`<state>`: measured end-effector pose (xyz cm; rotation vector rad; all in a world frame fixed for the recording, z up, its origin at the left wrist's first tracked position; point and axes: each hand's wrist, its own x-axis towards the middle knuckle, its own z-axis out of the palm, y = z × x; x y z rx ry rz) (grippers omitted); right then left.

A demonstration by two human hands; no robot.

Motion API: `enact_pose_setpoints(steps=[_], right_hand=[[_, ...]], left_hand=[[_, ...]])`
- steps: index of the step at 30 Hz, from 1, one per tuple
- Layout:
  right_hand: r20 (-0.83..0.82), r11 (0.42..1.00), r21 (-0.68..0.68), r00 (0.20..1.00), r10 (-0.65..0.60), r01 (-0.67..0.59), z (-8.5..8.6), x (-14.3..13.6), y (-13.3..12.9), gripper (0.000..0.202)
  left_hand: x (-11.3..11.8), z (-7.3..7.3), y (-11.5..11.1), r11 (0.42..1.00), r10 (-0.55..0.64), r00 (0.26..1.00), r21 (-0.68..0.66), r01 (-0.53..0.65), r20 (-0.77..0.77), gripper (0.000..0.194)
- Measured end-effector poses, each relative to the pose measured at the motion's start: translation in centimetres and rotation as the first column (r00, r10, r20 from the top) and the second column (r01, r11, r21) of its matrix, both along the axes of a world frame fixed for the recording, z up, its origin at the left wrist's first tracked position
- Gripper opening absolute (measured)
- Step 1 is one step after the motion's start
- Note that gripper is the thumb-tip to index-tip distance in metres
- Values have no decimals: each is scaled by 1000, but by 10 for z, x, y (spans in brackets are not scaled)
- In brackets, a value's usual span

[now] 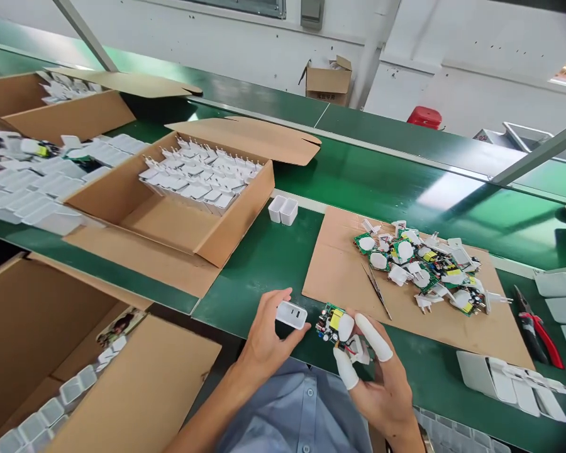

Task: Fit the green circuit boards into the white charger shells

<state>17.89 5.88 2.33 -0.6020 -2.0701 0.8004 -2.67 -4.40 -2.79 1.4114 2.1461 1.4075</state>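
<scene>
Past the hands (pixel 265 338) (pixel 385 389), seemingly open bench (pixel 264 264) meets white cases (pixel 277 212).

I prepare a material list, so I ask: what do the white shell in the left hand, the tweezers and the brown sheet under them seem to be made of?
White shell: probably moulded plastic, smooth, with rounded corners and slots.
Tweezers: likely metal, slim and greyish with some shine.
Brown sheet: apparently cardboard, dull and matte, with straight edges.

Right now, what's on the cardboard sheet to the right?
On the cardboard sheet lie a heap of circuit boards and white plugs, with tweezers to its left. The cardboard beneath and the lowest pieces are covered, so I can't see them.
</scene>
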Motion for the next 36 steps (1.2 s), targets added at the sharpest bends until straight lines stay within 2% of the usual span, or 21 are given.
enact_pose_setpoints(steps=[5,10,14,17,22,30,36], right_hand=[[45,1000,-1,999,-12,12,2,0,-3,72],[75,1000,21,997,13,-14,8,-5,-6,73],[89,996,86,996,10,-18,12,-9,-8,76],[115,994,103,993,23,-35,13,-11,-8,75],[144,989,140,989,26,-46,11,-14,-9,76],[177,992,97,982,65,-83,5,-12,-9,77],[224,992,31,968,116,-126,6,-13,-5,76]], left_hand=[[-2,6,-3,994,-106,994,10,106,-21,58],[-2,7,0,996,-54,998,71,52,18,54],[-3,10,3,969,-217,974,137,207,59,72],[-4,9,3,956,-273,958,134,260,90,84],[-5,2,3,935,-336,933,161,315,127,83],[-8,1,1,927,-372,917,105,360,140,88],[-10,2,0,918,-396,896,94,385,203,83]])
